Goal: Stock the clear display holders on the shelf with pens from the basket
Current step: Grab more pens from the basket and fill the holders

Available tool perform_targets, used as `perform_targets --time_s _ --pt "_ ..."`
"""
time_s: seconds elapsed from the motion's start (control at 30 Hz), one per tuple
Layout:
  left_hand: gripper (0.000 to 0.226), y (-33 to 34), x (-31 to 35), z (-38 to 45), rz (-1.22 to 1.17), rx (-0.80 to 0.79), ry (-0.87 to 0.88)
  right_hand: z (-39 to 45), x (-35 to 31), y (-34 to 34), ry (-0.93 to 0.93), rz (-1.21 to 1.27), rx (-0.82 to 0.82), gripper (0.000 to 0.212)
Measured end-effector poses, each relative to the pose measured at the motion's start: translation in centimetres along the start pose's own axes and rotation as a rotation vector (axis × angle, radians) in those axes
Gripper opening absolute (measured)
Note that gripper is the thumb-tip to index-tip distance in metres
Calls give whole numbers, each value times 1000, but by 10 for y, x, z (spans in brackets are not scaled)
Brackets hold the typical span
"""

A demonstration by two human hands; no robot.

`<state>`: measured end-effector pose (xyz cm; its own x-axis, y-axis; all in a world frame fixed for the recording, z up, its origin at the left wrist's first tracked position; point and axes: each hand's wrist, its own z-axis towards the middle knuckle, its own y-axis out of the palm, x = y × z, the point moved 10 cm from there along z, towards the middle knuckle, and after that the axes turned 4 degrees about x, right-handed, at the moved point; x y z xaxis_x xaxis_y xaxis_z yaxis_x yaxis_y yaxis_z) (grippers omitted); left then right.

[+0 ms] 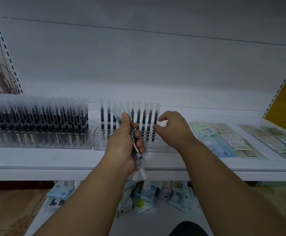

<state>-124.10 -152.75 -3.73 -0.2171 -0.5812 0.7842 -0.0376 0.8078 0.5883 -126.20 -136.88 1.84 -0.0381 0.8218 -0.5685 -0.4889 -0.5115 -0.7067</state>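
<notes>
My left hand (pixel 125 142) grips a small bundle of clear-capped black pens (pixel 136 150), tilted, in front of the right clear display holder (pixel 98 142). That holder carries one back row of upright pens (pixel 144 116). My right hand (pixel 173 128) hovers at the row's right end, thumb and forefinger curved next to the last pen (pixel 155 121); whether they touch it I cannot tell. The left clear holder (pixel 36 143) is packed with several rows of pens. The basket is out of view.
The white shelf (pixel 53 160) has flat packets (pixel 224 140) lying to the right of the holders. Below the shelf edge, a lower shelf holds a heap of small packaged goods (pixel 147 196). A slotted upright (pixel 6 48) stands at the left.
</notes>
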Motion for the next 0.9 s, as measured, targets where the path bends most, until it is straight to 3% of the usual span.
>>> perform_targets --time_s 0.07,0.1,0.23,0.57,0.73,0.8,0.9 --pt "59 4 0 -1 -3 -10 -4 -14 -12 -20 -30 164 138 8" --pt "63 6 -1 -2 5 -15 -8 -20 -18 -21 -21 251 106 4" --pt "58 16 -7 -6 140 -24 25 -46 -44 6 99 643 -280 18" --pt "32 16 -12 -7 179 -22 44 -47 -32 0 134 688 -263 25" --pt "34 15 -12 -9 134 -28 41 -48 -30 -4 157 686 -260 11" --pt "33 11 -12 -8 114 -11 24 -42 -26 -10 183 681 -210 13" --pt "25 3 -13 -4 104 39 11 -21 -10 -38 232 723 64 15"
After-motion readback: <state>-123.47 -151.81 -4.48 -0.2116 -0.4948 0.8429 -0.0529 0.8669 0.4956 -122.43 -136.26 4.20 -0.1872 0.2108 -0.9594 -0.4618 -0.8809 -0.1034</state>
